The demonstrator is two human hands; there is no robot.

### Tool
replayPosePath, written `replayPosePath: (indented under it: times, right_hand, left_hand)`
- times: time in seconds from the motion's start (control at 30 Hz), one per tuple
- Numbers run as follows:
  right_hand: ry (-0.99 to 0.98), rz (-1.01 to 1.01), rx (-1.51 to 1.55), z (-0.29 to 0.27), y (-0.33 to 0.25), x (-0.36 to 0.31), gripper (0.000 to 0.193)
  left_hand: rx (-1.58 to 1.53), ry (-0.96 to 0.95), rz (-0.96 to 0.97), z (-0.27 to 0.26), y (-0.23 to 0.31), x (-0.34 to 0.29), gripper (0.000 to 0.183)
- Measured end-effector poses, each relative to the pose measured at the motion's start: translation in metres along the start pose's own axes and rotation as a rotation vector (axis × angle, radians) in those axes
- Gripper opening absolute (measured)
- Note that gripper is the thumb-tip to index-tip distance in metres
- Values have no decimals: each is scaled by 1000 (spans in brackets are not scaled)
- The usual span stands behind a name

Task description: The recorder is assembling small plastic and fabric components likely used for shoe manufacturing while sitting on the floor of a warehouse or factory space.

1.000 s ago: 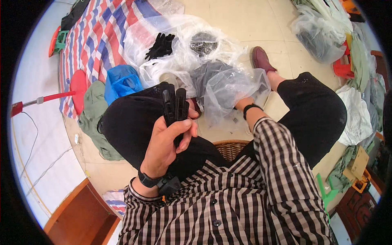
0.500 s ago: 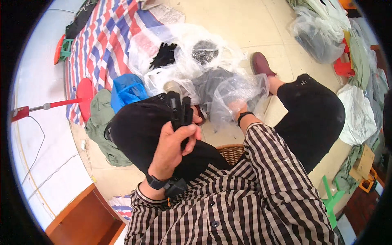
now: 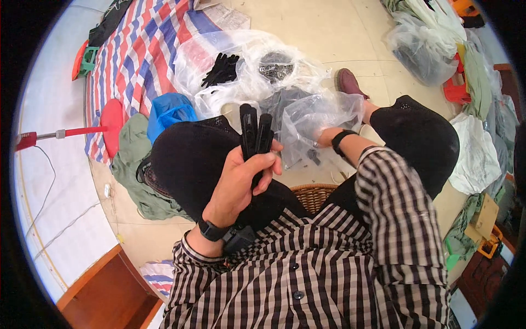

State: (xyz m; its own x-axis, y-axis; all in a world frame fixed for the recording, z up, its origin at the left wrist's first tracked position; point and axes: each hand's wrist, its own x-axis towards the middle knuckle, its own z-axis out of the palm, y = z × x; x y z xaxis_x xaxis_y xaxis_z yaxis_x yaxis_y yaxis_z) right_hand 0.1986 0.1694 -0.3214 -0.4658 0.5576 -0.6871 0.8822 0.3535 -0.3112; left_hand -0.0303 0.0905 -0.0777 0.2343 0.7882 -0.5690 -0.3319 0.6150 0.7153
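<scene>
The left hand (image 3: 241, 178) is raised, curled in a grip; the right hand (image 3: 325, 136), partly hidden, is extended forward.

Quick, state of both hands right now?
Left hand: closed, holding slim black pieces.
Right hand: partly hidden at the clear plastic bag; grip cannot be told.

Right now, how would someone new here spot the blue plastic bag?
Find the striped sheet at upper left. By its lower right edge, just beyond the left knee, sits the blue plastic bag: bright blue, unlike the green cloth and clear plastic beside it.
</scene>
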Motion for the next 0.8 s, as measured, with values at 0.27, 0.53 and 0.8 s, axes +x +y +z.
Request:
replayPosePath:
  times: [0.27, 0.53, 0.8]
  right_hand:
    - [-409, 18, 165, -125, -19, -87, 20]
    - [-284, -28, 163, -136, -27, -118, 14]
    - [21, -206, -223, -147, -37, -131, 22]
  left_hand:
    - [-50, -49, 21, -6, -5, -7, 22]
    - [4, -143, 10, 5, -11, -15, 21]
    - [91, -107, -3, 13, -13, -6, 19]
